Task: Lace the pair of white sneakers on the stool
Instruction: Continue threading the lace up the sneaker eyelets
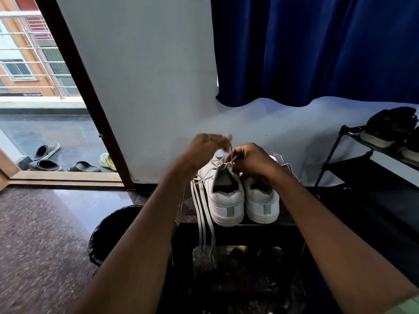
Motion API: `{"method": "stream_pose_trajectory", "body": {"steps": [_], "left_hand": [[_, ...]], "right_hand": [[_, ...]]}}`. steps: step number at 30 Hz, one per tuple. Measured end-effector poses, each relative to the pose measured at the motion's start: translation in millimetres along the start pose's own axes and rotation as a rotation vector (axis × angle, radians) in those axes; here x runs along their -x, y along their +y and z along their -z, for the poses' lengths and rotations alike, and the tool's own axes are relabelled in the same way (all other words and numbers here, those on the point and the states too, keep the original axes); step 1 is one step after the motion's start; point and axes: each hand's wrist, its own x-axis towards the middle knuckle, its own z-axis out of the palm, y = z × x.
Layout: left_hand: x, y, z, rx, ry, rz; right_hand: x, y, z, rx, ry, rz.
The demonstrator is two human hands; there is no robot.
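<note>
Both hands (249, 158) pinch left sneaker's (223, 193) lace (229, 152).

A blue curtain (317, 48) hangs over the white wall (145, 87). At right, a black shoe rack (353, 164) holds dark shoes (392, 125). Beyond the open doorway, slippers (46, 158) lie beside what may be a yellow-green clog (107, 161). A black bin (111, 232) stands on the floor (38, 241).

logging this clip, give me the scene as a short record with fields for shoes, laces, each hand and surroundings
shoes: left sneaker and right sneaker side by side on stool, heels toward camera
laces: lace hangs off the left sneaker's side
left hand: pinches lace above left sneaker
right hand: pinches lace at its eyelets
surroundings: shoe rack right, sandals outside
</note>
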Motion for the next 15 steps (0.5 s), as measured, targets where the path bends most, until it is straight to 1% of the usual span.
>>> {"method": "stream_pose_trajectory", "body": {"steps": [1,2,3,4,6,7,8,10,11,13,15], "left_hand": [[-0.6,2.1,3.1,0.201,0.052,-0.003],[-1.5,4.4,5.0,0.321,0.096,0.013],[-2.7,3.0,4.9,0.334,0.123,0.020],[-4.1,-0.4,4.6,0.213,0.136,0.017],[-9.1,-17.0,3.0,-0.272,0.139,0.017],[-8.9,-23.4,2.1,-0.474,0.120,0.018],[-7.7,-27.5,1.0,-0.595,0.064,0.009],[-7.5,-31.9,-0.1,-0.696,-0.068,-0.052],[-8.1,-33.0,0.3,-0.750,-0.099,-0.075],[-8.8,-30.4,1.7,-0.853,-0.093,-0.103],[-5.6,-24.2,0.2,-0.934,-0.025,-0.171]], "right_hand": [[-0.2,-0.1,0.2,0.009,-0.001,0.002],[-0.1,-0.1,0.3,0.020,-0.003,0.006],[0.4,-0.1,1.0,0.024,-0.005,0.009],[0.7,-0.3,1.6,0.020,-0.010,0.009],[1.1,-0.2,2.5,0.011,-0.015,-0.001],[0.8,-0.2,2.9,0.006,-0.015,-0.004],[0.8,-0.3,3.1,-0.001,-0.017,-0.006],[0.2,0.3,3.4,-0.026,-0.028,-0.018],[0.3,0.6,3.7,-0.048,-0.034,-0.025],[0.7,1.4,5.0,-0.093,-0.048,-0.035],[1.0,2.2,6.3,-0.120,-0.059,-0.042]]}}
